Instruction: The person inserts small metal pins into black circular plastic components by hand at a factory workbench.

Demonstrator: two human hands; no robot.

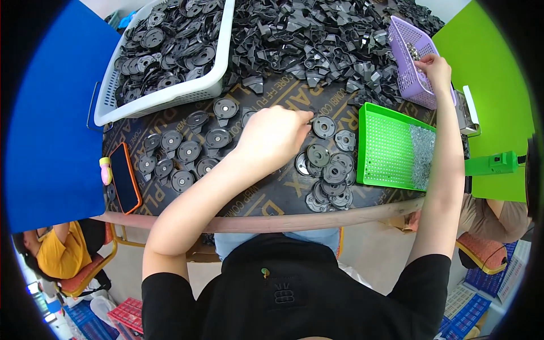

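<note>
My left hand (276,135) is closed above the middle of the table, its forefinger and thumb at the near side of the black heap. Whatever it may hold is hidden under the fingers. Just right of those fingertips lies a round dark disc part (324,127). More discs (334,171) overlap in a cluster nearer to me, and spaced-out disc parts with tabs (188,151) lie to the left of the hand. My right hand (436,72) reaches into a purple basket (416,85) holding small shiny metal pieces (412,52). Its fingers are pinched together, and what is between them is too small to tell.
A white basket (212,85) full of discs stands at the far left. Black angular plastic parts (317,42) are heaped at the back. A green tray (388,150) holds a clear bag of small pieces (423,156). An orange-edged phone (126,178) lies left, between blue and green side panels.
</note>
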